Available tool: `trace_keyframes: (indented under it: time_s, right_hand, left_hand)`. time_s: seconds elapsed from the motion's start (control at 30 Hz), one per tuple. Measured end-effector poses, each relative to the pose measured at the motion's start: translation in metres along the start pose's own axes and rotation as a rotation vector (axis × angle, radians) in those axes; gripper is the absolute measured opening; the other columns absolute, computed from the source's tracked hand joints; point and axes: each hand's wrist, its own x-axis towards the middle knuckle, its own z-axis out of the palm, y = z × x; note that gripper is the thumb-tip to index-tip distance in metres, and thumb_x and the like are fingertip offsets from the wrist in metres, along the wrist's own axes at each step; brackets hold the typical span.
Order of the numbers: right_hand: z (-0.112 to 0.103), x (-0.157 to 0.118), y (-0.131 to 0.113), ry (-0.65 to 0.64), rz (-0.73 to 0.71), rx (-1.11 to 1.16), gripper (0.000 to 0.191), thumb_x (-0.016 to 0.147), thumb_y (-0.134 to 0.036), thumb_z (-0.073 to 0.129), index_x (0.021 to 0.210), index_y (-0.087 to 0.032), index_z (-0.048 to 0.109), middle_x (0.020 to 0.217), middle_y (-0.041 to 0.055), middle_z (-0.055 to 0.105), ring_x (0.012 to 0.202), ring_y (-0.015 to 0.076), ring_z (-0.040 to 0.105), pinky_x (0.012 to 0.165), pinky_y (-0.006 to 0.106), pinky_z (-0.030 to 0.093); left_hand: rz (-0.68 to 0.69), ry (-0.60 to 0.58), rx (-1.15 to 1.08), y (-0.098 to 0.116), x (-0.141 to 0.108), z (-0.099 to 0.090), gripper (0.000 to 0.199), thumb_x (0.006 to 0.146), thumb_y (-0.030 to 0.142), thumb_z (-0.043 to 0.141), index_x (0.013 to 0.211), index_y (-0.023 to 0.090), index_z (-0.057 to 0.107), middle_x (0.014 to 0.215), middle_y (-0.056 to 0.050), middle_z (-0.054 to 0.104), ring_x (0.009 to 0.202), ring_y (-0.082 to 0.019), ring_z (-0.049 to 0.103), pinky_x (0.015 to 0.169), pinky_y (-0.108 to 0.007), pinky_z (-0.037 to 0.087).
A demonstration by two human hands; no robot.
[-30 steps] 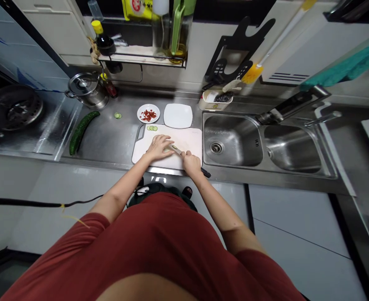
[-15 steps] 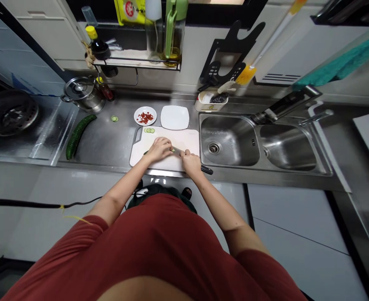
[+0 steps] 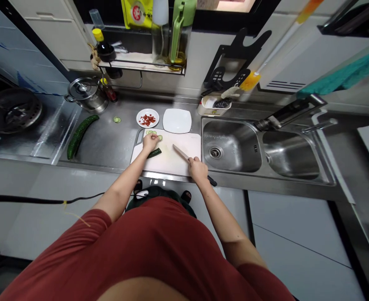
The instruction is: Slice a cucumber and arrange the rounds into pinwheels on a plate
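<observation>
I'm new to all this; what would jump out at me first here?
Probably the red shirt, filling the bottom middle of the view. Next, the knife in the right-hand fingers, its blade over the white board, with the left-hand fingers by the cucumber slices near its far edge. The plate of red bits beyond the board and the long green cucumber at left also stand out.

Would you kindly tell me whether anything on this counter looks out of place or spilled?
Some cucumber slices lie on the bare metal counter, left of the cutting board; that looks slightly odd, since other slices sit on the board near its far edge. I see no obvious spill or damage.
</observation>
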Motion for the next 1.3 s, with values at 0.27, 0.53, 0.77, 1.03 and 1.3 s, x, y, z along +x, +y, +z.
trace_keyframes:
  time_s: [0.27, 0.53, 0.77, 1.03, 1.3]
  right_hand:
    - [0.008, 0.001, 0.004, -0.014, 0.029, 0.003, 0.034, 0.099, -0.024, 0.029, 0.121, -0.024, 0.055, 0.108, 0.0098, 0.056, 0.085, 0.0184, 0.063, 0.069, 0.027, 0.043]
    - [0.012, 0.002, 0.006, -0.032, 0.044, 0.041, 0.034, 0.099, -0.024, 0.03, 0.122, -0.024, 0.055, 0.108, 0.0096, 0.056, 0.085, 0.0181, 0.061, 0.07, 0.026, 0.041]
    - [0.01, 0.002, 0.005, -0.01, 0.05, 0.066, 0.034, 0.099, -0.025, 0.03, 0.122, -0.025, 0.056, 0.108, 0.0082, 0.057, 0.084, 0.0181, 0.061, 0.069, 0.026, 0.041]
    - [0.011, 0.003, 0.003, -0.005, 0.041, 0.092, 0.035, 0.099, -0.024, 0.032, 0.124, -0.026, 0.055, 0.109, 0.008, 0.057, 0.085, 0.0183, 0.062, 0.07, 0.027, 0.041]
    - [0.008, 0.002, 0.001, 0.002, 0.03, 0.118, 0.033, 0.098, -0.024, 0.034, 0.122, -0.024, 0.057, 0.109, 0.0081, 0.058, 0.088, 0.0191, 0.062, 0.073, 0.027, 0.042]
  left_hand:
    - [-0.036, 0.025, 0.159, -0.008, 0.034, -0.002, 0.009, 0.07, 0.023, 0.067, 0.078, 0.019, 0.066, 0.073, -0.001, 0.067, 0.067, -0.015, 0.057, 0.069, -0.029, 0.043]
    - [0.065, 0.022, 0.381, -0.001, 0.04, -0.007, 0.02, 0.076, 0.016, 0.055, 0.09, 0.021, 0.069, 0.081, -0.004, 0.071, 0.078, -0.02, 0.061, 0.075, -0.03, 0.042]
    - [0.068, -0.045, 0.555, 0.007, 0.035, -0.008, 0.023, 0.082, 0.021, 0.053, 0.094, 0.019, 0.072, 0.096, -0.009, 0.071, 0.09, -0.021, 0.062, 0.081, -0.03, 0.042]
    - [0.125, -0.043, 0.611, 0.012, 0.029, -0.009, 0.026, 0.084, 0.023, 0.052, 0.095, 0.015, 0.073, 0.1, -0.014, 0.07, 0.095, -0.024, 0.061, 0.086, -0.033, 0.042]
    - [0.131, 0.05, 0.439, 0.006, 0.031, -0.011, 0.022, 0.08, 0.02, 0.055, 0.092, 0.017, 0.073, 0.095, -0.01, 0.071, 0.09, -0.022, 0.061, 0.084, -0.032, 0.043]
